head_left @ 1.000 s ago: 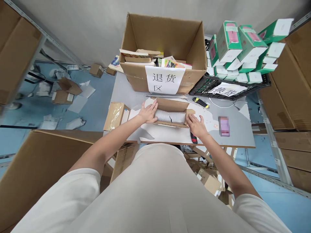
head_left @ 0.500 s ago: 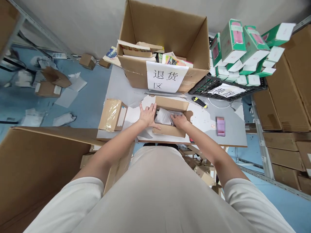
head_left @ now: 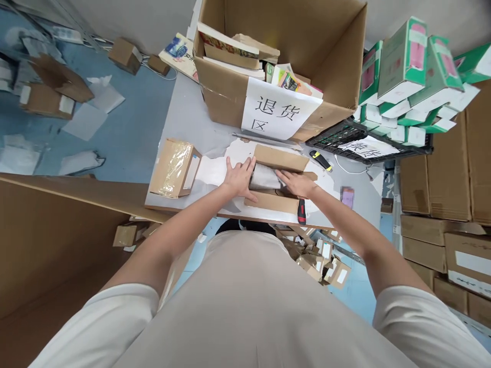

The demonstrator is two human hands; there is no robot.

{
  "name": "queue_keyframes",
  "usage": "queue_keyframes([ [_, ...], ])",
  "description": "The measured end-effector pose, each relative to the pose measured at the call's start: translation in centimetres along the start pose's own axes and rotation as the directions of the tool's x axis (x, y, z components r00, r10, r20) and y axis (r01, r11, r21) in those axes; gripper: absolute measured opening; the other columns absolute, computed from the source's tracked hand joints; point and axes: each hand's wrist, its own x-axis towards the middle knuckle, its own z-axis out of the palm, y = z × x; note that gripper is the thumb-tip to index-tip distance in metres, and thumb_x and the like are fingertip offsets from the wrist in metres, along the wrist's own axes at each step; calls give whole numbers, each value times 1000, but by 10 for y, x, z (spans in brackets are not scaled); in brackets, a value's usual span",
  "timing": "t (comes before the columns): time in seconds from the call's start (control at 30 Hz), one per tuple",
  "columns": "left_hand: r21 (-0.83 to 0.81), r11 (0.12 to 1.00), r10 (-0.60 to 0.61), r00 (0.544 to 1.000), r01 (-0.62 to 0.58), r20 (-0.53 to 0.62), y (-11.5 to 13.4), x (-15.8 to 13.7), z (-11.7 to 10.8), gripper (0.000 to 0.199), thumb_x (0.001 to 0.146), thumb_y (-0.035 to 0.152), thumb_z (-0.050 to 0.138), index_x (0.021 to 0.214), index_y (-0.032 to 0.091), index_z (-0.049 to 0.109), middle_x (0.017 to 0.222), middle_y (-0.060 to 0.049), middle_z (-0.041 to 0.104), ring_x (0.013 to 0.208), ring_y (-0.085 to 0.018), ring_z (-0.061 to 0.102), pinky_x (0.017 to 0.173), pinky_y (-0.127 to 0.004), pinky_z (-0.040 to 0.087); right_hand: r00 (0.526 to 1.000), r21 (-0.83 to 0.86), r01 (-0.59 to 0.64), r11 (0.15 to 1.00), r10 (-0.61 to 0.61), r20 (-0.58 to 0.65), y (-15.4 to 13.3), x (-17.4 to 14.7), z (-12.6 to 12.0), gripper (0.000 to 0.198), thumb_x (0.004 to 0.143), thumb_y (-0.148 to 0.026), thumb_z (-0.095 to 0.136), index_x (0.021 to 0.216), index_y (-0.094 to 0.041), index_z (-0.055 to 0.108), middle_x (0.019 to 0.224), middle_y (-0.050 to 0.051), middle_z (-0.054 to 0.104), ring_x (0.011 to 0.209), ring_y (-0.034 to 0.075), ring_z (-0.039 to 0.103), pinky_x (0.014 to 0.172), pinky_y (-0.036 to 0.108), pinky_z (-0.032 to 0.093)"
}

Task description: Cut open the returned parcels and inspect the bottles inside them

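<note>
An open cardboard box (head_left: pixel 273 201) lies on the table in front of me, its long flaps folded outward. Inside it is an item in whitish plastic wrap (head_left: pixel 266 177); what the wrap covers I cannot make out. My left hand (head_left: pixel 240 179) rests with spread fingers over the box's left end, thumb toward the near flap. My right hand (head_left: pixel 297 183) reaches in from the right, its outstretched fingers touching the wrapped item. Close to the near right corner of the box lies a red and black box cutter (head_left: pixel 302 211).
A taped carton (head_left: pixel 171 166) stands at the table's left. Behind are a large box (head_left: pixel 226 102) of books and a black crate (head_left: pixel 330 134) of green-white boxes. A yellow-black cutter (head_left: pixel 320 160) and a pink-purple phone-like object (head_left: pixel 347 197) lie to the right.
My view has shifted. The right hand's fingers have slid onto the middle of the wrapped item, and the red and black cutter now shows fully. The left hand stays at the box's left end.
</note>
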Motion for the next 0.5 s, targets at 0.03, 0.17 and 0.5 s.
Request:
queue_keyframes([
  [0.03,-3,1000,-4,1000,4,3,0,1,0,144,49,77,70,153,12,-5,158,-23,14,130,-45,36,107,-70,-10,999,-7,-44,999,44,-19,2,2,-1,69,89,-15,37,154,-17,12,140,19,48,105,29,61,84,36,47],
  [0.17,2,1000,-27,1000,27,7,1,3,-2,142,49,78,69,153,14,-4,158,-23,14,130,-45,36,107,-70,-9,985,14,-174,985,174,-7,-1,13,-7,62,91,-9,27,152,-17,20,131,18,55,99,26,64,81,35,46],
  [0.5,13,982,-188,982,188,-30,11,9,-8,131,57,78,62,154,17,-2,157,-24,18,135,-46,31,106,-74,2,964,171,-196,965,222,-145,9,-43,-79,44,83,-13,46,126,-21,51,120,10,66,100,28,65,74,32,45],
])
